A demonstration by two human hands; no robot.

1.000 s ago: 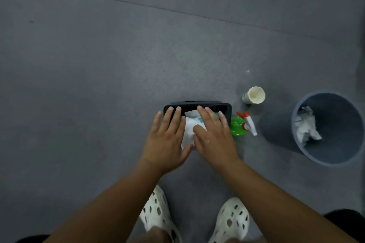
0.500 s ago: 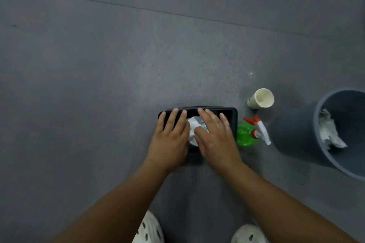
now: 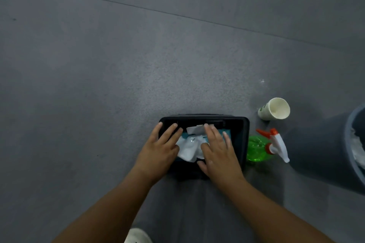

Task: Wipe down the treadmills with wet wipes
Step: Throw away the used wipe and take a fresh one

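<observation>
A: Wipes pack [image 3: 189, 147]?
B: In the black box [image 3: 242, 138] on the floor, left hand [image 3: 158, 154] and right hand [image 3: 219, 156] flat on it, fingers straight, gripping nothing
A: Around it?
B: Green spray bottle [image 3: 256, 150] just beside the box's right side, paper cup [image 3: 274, 109] near, grey bin [image 3: 320, 148] further right

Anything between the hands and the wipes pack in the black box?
Nothing visible. The left hand and right hand both rest, fingers straight, on the white-and-teal wet wipes pack inside the black plastic box. The green spray bottle and white paper cup sit outside the box, to its right.
</observation>
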